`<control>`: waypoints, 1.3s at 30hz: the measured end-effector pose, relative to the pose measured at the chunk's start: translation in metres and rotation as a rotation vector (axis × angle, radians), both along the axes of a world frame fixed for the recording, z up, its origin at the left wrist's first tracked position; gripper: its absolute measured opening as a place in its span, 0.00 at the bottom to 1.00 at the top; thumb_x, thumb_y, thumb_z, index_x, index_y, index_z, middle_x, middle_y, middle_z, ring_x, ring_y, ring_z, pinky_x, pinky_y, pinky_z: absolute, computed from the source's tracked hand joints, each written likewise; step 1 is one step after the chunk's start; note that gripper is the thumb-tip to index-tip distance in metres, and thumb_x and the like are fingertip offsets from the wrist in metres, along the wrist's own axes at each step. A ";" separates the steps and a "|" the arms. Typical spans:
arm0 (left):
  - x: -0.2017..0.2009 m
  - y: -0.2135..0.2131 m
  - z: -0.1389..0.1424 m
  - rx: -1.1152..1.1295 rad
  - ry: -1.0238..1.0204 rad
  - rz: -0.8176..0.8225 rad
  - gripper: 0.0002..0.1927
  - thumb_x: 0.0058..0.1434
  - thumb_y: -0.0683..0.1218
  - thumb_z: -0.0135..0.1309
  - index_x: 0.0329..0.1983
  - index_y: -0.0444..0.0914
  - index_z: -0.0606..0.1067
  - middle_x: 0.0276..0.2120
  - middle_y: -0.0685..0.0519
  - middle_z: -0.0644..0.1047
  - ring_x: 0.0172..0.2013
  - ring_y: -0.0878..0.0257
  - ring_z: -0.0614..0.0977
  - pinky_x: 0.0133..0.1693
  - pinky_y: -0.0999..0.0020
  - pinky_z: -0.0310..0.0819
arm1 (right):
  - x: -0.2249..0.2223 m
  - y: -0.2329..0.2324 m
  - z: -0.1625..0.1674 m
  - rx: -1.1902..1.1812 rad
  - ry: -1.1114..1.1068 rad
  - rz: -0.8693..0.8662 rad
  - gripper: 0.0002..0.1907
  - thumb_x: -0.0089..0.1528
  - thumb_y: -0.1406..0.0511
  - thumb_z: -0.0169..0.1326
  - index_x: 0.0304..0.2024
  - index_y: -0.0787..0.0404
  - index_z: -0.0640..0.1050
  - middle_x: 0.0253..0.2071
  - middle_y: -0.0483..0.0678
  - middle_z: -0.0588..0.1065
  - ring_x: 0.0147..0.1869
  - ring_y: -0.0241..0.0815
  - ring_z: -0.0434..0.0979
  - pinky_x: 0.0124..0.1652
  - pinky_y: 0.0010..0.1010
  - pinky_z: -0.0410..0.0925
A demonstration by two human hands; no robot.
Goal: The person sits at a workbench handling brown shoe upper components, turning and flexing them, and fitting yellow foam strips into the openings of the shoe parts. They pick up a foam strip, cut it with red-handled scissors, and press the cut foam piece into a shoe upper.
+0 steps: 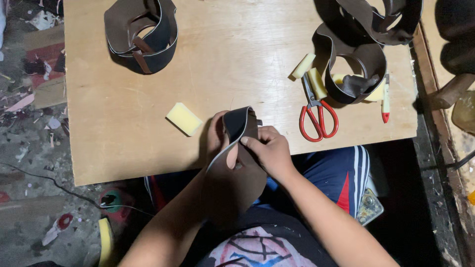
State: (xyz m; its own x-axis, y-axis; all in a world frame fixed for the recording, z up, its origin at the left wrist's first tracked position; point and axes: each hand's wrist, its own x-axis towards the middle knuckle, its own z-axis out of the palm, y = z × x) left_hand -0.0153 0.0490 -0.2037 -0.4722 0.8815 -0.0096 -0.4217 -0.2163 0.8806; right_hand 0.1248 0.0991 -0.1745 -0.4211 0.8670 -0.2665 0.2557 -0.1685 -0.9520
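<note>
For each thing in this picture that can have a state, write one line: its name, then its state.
Leather strip: bent into a loop, held by both hands.
Left hand: gripping the strip.
Right hand: gripping the strip.
Scissors: closed, lying flat on the board.
Yellow sponge: lying loose, untouched.
Leather loop pile: curled, standing on edge.
Red-tipped pen: lying flat.

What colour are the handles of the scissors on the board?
Red, on the scissors; the head view shows them best, lying right of the hands.
</note>
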 end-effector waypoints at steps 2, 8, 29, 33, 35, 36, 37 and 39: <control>-0.002 0.001 -0.002 0.016 -0.041 -0.012 0.23 0.63 0.36 0.59 0.59 0.34 0.65 0.49 0.50 0.74 0.49 0.64 0.78 0.53 0.69 0.76 | 0.000 0.001 0.002 0.240 -0.133 0.024 0.09 0.58 0.66 0.64 0.36 0.67 0.84 0.40 0.49 0.78 0.47 0.42 0.78 0.49 0.32 0.71; 0.000 0.008 0.011 -0.019 -0.038 -0.063 0.21 0.68 0.39 0.56 0.62 0.32 0.65 0.49 0.48 0.75 0.49 0.61 0.78 0.53 0.66 0.75 | -0.002 -0.003 0.010 -0.192 0.205 0.144 0.12 0.58 0.63 0.61 0.39 0.66 0.82 0.52 0.48 0.74 0.54 0.41 0.74 0.53 0.29 0.68; 0.020 0.008 0.026 -0.324 -0.452 0.095 0.14 0.64 0.41 0.53 0.53 0.41 0.72 0.43 0.52 0.79 0.44 0.64 0.81 0.45 0.67 0.76 | -0.003 0.004 0.023 0.019 0.069 -0.111 0.15 0.54 0.67 0.65 0.35 0.59 0.71 0.28 0.41 0.75 0.30 0.26 0.73 0.30 0.21 0.68; 0.006 0.002 0.034 -0.278 0.154 0.005 0.16 0.64 0.41 0.57 0.54 0.33 0.74 0.45 0.49 0.80 0.45 0.62 0.81 0.46 0.69 0.76 | 0.003 0.007 0.013 -0.082 0.072 -0.055 0.09 0.59 0.66 0.62 0.37 0.66 0.78 0.30 0.42 0.77 0.31 0.28 0.73 0.31 0.22 0.67; -0.001 -0.006 0.033 -0.254 0.634 -0.008 0.16 0.66 0.41 0.57 0.55 0.34 0.75 0.48 0.47 0.80 0.48 0.60 0.81 0.49 0.69 0.76 | 0.005 0.010 0.007 -0.118 0.076 -0.046 0.09 0.60 0.66 0.60 0.38 0.68 0.80 0.29 0.43 0.78 0.30 0.29 0.72 0.31 0.23 0.67; -0.002 -0.009 0.030 -0.157 0.950 0.000 0.14 0.68 0.41 0.57 0.57 0.35 0.75 0.51 0.46 0.80 0.51 0.58 0.80 0.52 0.68 0.75 | 0.006 0.011 0.004 -0.133 0.083 -0.042 0.09 0.60 0.67 0.60 0.38 0.68 0.80 0.30 0.43 0.78 0.30 0.29 0.73 0.31 0.23 0.67; -0.003 -0.011 0.026 -0.051 1.261 0.004 0.13 0.71 0.41 0.56 0.58 0.36 0.75 0.54 0.45 0.79 0.55 0.56 0.79 0.56 0.67 0.74 | 0.007 0.011 0.002 -0.148 0.089 -0.039 0.09 0.60 0.67 0.59 0.38 0.69 0.80 0.30 0.43 0.78 0.30 0.29 0.73 0.32 0.23 0.68; -0.004 0.007 0.014 -0.125 0.457 -0.103 0.17 0.66 0.42 0.60 0.55 0.31 0.74 0.49 0.46 0.80 0.49 0.60 0.80 0.52 0.66 0.76 | 0.007 0.012 0.001 -0.150 0.169 -0.054 0.09 0.61 0.66 0.58 0.40 0.67 0.79 0.32 0.41 0.79 0.32 0.27 0.74 0.34 0.21 0.69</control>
State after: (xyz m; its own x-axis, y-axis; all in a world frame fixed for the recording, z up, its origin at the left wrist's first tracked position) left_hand -0.0194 0.0562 -0.1900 -0.3626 0.9293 0.0698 0.0004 -0.0747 0.9972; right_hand 0.1315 0.1112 -0.1733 -0.4245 0.8456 -0.3237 0.0816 -0.3203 -0.9438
